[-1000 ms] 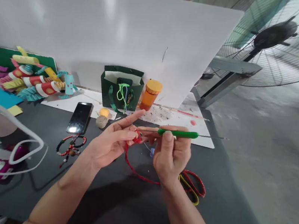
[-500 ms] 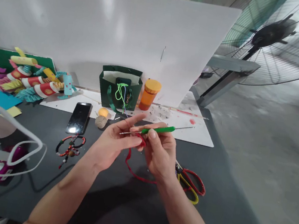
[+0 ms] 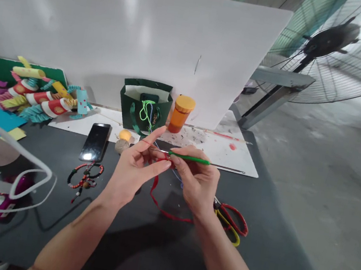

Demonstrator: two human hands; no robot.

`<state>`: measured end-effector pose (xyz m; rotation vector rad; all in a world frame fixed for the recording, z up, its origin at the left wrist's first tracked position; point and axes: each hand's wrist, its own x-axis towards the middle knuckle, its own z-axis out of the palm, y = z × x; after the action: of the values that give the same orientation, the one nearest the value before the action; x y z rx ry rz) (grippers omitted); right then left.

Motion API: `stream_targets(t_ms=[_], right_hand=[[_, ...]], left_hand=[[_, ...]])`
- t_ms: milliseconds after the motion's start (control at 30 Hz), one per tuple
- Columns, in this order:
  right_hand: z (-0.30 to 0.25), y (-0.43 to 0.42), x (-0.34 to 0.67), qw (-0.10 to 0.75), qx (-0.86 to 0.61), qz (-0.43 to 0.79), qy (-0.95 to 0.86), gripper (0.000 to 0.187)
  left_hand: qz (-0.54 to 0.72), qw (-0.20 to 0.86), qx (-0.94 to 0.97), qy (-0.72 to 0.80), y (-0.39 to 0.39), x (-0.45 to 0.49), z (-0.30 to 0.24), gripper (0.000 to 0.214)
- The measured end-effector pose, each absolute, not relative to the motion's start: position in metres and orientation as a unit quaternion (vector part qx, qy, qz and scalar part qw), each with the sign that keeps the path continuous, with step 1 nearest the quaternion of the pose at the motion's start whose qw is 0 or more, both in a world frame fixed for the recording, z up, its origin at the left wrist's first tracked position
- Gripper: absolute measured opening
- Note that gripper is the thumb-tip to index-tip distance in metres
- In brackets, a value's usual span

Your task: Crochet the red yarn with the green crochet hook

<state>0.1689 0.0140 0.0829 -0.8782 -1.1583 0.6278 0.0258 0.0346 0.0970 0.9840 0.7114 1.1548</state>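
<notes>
My right hand (image 3: pixel 199 179) is closed around a crochet hook (image 3: pixel 193 159) with a green handle and a metal shaft showing at both ends. My left hand (image 3: pixel 134 166) pinches a small red crochet piece (image 3: pixel 166 158) between thumb and fingers, its index finger raised with thread across it. The hook's left end reaches into the red work, partly hidden by the fingers. From the work a strip of red yarn (image 3: pixel 155 197) hangs down and curves right along the dark table. A thin bluish thread (image 3: pixel 176 176) trails below the hands.
Scissors (image 3: pixel 230 222) with red and yellow handles lie by my right wrist. Behind the hands stand a dark green paper bag (image 3: pixel 127 115) and an orange jar (image 3: pixel 178 118). A phone (image 3: pixel 95 142), a beaded bracelet (image 3: pixel 86 179) and paper crafts (image 3: pixel 45 100) are leftward. A fan (image 3: pixel 332 40) stands right.
The hook has turned from a slant to nearly level, and its left end has moved into the red work. My left index finger has lifted. The bluish thread now shows below my hands.
</notes>
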Motion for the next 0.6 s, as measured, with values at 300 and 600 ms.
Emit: stream_targets(t_ms=[300,600], right_hand=[[0.0799,0.0187,0.1719,0.739,-0.382,0.369,-0.414,0.009],[0.0823,0.0204,0.1658,0.736,-0.366,0.405,-0.401,0.014]], left_hand=[[0.514,0.708,0.395,0.28,0.0372,0.0301,0.0969,0.048],[0.516,0.725,0.37,0.266,0.0376,0.0315,0.0974,0.056]])
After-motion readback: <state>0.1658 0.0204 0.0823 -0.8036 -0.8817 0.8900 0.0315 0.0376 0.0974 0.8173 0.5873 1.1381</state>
